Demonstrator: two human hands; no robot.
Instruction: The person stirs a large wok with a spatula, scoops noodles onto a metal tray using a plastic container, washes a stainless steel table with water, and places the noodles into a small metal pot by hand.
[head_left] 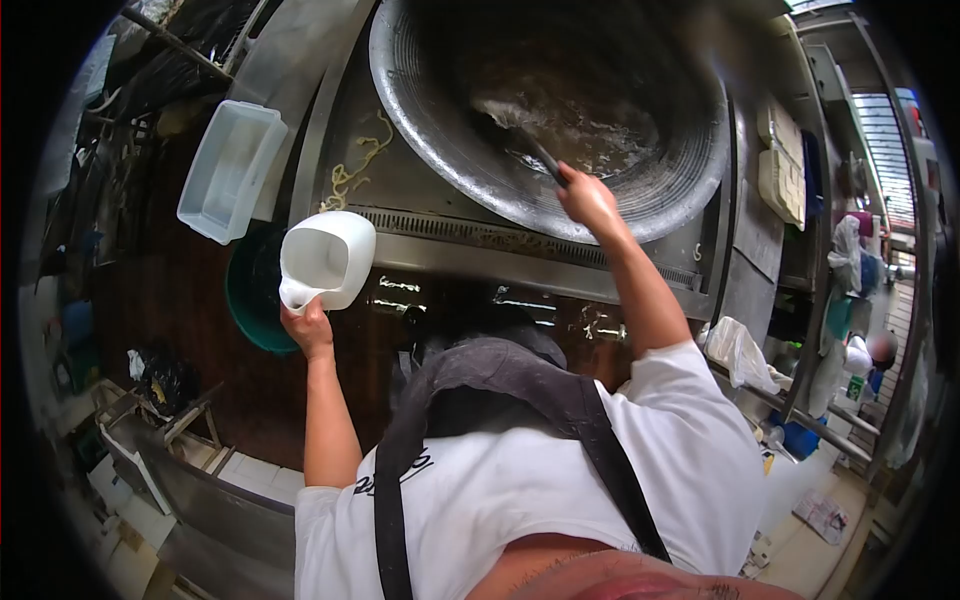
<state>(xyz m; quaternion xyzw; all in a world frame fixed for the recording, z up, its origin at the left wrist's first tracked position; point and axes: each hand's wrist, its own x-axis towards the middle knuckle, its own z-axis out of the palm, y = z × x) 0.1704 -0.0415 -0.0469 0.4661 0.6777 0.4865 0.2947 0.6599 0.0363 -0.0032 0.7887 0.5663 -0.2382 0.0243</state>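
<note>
Mostly beyond left grip (309, 330), white jug (352, 272)

Dark brown floor (255, 395), white tiles (262, 474) lower left; bright slatted opening (884, 145) right.

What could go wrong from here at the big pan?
The right hand grips the dark tool handle over churned liquid, so a splash could reach it.
The left hand alone holds the white container beside the counter edge; a bump might knock it loose.
Loose pale strands on the metal counter could get dragged or fall.
</note>
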